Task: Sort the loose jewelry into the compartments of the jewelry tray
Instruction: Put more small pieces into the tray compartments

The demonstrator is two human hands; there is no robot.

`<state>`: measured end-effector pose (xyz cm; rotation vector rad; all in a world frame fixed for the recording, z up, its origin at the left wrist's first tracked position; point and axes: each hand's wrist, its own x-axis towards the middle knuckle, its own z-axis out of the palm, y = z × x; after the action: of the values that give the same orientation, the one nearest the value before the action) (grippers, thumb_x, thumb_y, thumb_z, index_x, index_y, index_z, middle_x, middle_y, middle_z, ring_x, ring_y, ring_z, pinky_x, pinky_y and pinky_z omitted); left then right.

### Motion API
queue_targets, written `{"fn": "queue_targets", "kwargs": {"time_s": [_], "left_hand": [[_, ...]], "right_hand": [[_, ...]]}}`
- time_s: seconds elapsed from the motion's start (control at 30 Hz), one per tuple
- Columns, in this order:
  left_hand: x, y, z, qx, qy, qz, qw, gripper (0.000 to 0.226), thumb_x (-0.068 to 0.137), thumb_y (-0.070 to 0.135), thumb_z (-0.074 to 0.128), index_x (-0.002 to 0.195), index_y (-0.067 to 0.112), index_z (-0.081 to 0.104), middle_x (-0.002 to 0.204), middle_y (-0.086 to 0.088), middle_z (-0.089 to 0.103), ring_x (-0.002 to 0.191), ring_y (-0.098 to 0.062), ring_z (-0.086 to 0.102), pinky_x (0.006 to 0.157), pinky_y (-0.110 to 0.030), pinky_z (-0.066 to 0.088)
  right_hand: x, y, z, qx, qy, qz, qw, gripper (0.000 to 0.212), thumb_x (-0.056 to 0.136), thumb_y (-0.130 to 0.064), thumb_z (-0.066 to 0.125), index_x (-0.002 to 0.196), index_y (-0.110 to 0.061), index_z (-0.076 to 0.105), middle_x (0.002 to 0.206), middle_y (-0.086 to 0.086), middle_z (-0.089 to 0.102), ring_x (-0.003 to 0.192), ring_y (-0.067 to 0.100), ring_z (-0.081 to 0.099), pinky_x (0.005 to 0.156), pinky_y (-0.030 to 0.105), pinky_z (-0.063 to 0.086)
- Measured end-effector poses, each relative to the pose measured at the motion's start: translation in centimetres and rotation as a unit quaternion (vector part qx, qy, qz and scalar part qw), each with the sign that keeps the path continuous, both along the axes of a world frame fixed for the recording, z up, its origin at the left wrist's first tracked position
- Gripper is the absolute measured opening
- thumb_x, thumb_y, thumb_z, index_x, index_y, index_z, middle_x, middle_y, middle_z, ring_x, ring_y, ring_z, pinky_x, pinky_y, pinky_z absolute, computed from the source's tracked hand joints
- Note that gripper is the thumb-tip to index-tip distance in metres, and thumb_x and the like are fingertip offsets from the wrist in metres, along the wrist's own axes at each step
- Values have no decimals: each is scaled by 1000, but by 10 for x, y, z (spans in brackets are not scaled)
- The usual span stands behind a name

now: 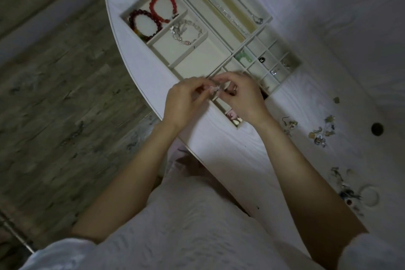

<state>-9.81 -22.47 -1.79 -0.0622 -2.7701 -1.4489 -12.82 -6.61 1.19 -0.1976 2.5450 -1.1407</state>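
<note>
because both hands meet over the cream compartmented jewelry tray (198, 55), i judge my left hand (186, 103) and right hand (243, 98) pinch one small pale trinket (215, 89) to steady it; loose jewelry (322, 132) waits on the white desk (241, 160).

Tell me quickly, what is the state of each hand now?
Left hand: fingers curled, pinching one end of a small pale silvery jewelry piece.
Right hand: fingers curled, pinching the other end of the same piece.

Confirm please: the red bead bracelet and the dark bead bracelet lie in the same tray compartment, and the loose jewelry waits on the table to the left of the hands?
Not quite. In the head view the loose jewelry lies to the right of the hands. The red bead bracelet and dark bead bracelet do share one compartment.
</note>
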Motion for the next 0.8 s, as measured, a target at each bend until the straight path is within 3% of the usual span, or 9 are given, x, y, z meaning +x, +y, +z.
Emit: {"fn": "queue_targets", "kwargs": {"time_s": [0.17, 0.27, 0.33, 0.47, 0.8], "left_hand": [[7, -9, -9, -145, 95, -67, 983, 15, 89, 22, 63, 101, 20, 73, 102, 1, 70, 88, -19, 55, 75, -26, 33], [17, -12, -9, -178, 126, -69, 973, 24, 90, 25, 56, 106, 18, 72, 109, 1, 68, 96, -19, 48, 79, -24, 29], [23, -15, -6, -193, 136, -49, 970, 22, 89, 22, 58, 104, 16, 72, 106, -2, 68, 97, -21, 47, 79, -24, 29], [24, -12, 0, -217, 115, -26, 969, 20, 86, 19, 62, 102, 13, 72, 102, -8, 64, 92, -21, 42, 75, -25, 29], [17, -3, -3, -275, 74, -60, 957, 24, 87, 23, 56, 106, 22, 71, 100, -8, 58, 88, -21, 36, 73, -23, 19]], "right_hand": [[-1, -1, -16, 76, 101, 34, 991, 15, 75, -5, 75, 84, -13, 67, 88, -2, 59, 84, 12, 48, 71, 23, 36], [2, 2, -18, 93, 140, 40, 985, 19, 76, 7, 65, 82, -11, 68, 87, 5, 61, 88, 25, 54, 78, 34, 46], [3, 7, -18, 88, 154, 30, 984, 19, 77, 8, 61, 82, -9, 68, 88, 6, 61, 89, 27, 56, 74, 40, 51], [-2, 5, -20, 91, 160, 35, 982, 11, 81, -3, 66, 89, -9, 69, 90, 7, 61, 91, 27, 56, 74, 40, 51], [-23, -11, -11, 208, 178, 193, 942, 19, 69, -7, 77, 86, -9, 68, 88, 11, 61, 89, 32, 55, 76, 38, 45]]}}
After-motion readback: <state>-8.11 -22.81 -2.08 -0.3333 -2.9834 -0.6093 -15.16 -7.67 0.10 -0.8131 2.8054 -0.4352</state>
